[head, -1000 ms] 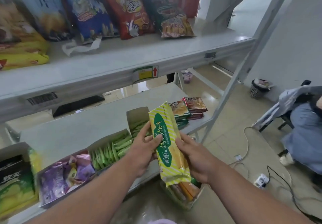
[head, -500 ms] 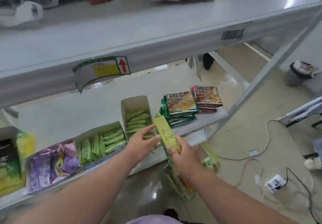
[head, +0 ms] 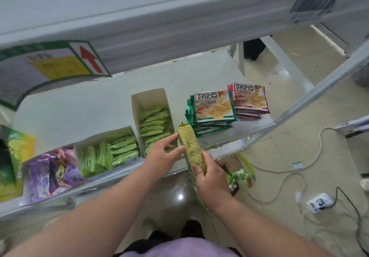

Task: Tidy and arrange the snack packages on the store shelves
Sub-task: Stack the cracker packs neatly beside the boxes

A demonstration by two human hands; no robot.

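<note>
- Pale tiled floor (head: 311, 141) lay beneath a white metal shelf unit, its lower shelf (head: 83, 107) carrying the snacks and its upper shelf edge (head: 179, 23) crossing the top of the view.
- At 9 o'clock on the lower shelf stood a green and yellow pack (head: 14, 157), partly cut off by the frame.
- Just beside it, toward 8 o'clock, an open box of purple packets (head: 48, 174) sat at the shelf's front edge.
- Next along, a box of green sachets (head: 111, 153) touched the purple box's side.
- A price label with a red arrow (head: 60, 67) hung curled from the upper shelf edge at 10 o'clock.
- Another box of green sachets (head: 153, 121), turned lengthwise, stood just beyond the left hand (head: 161, 157), whose fingers were relaxed and spread, tips touching the side of the yellow striped biscuit pack (head: 189, 145).
- That pack stood tilted near the centre, at the shelf's front edge, its top between the lengthwise box and the green stack.
- The right hand (head: 211, 178) gripped the pack's lower part, thumb curled across its face.
- A stack of green-edged biscuit packs (head: 213, 107) sat at 1 o'clock, with a red-edged stack (head: 249, 99) touching it on the right.
- Loose snack bags (head: 239, 174) lay below the shelf by the right hand.
- White cables and a power strip (head: 319, 201) trailed over the floor at 4 o'clock.
</note>
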